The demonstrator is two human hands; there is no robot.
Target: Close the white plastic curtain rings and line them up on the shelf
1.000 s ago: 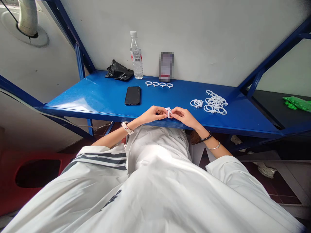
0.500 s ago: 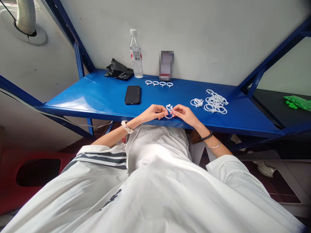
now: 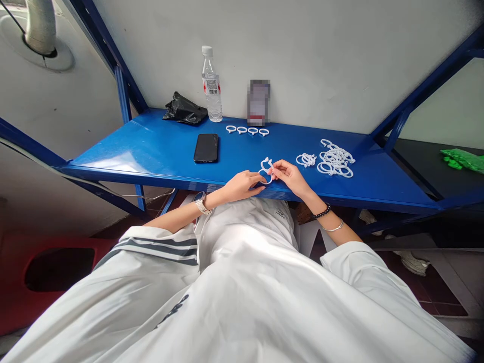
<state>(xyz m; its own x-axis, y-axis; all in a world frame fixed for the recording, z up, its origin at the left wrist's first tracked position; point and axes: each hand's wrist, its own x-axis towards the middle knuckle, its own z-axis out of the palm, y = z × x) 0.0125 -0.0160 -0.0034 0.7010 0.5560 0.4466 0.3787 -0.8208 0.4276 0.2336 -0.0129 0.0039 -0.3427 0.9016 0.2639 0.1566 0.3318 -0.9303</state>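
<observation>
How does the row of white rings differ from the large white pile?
The row of white rings lies side by side; the large white pile is tangled. The row counts four; the pile overlaps too much to count. The row sits near the wall; the pile is farther right. Both rest on the blue table.

The rings (image 3: pixel 334 159) are white, the table (image 3: pixel 159 146) blue, the white sleeve (image 3: pixel 159 245) dark-striped.

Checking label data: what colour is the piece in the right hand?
Plain white; the ring piece shows best in the current head view.
</observation>
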